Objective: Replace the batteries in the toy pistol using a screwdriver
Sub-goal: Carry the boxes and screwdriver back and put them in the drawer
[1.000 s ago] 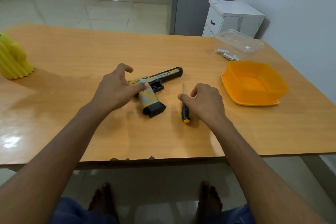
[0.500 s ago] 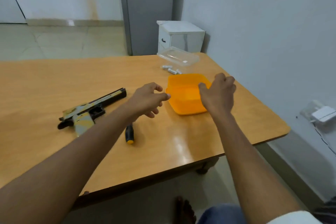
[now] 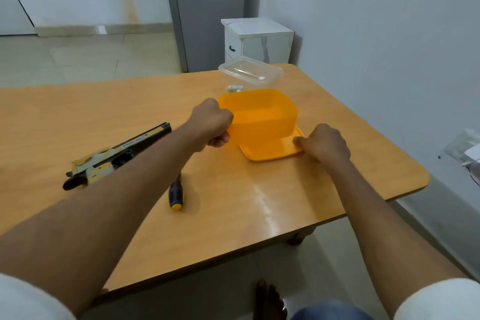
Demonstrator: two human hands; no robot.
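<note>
Nearest you, your two forearms reach out over the desk, with white sleeves at the bottom corners and a bare foot on the floor below the desk edge. The screwdriver lies just right of your left forearm, its yellow-capped handle end toward you and its shaft hidden under the arm. Left of that arm lies the pistol on its side, barrel pointing away to the right, and neither hand touches it.

Further out, your left hand has its grip curled tight on the left rim of the orange box, which is tilted up off the desk. Your right hand pinches the near right corner of the orange lid lying flat beneath the box, fingers curled on its edge.

Behind the box, a few small white batteries lie on the desk, partly hidden by its rim. Just beyond them a clear tub sits near the far edge. Past the desk a white cabinet stands on the floor against the wall.
</note>
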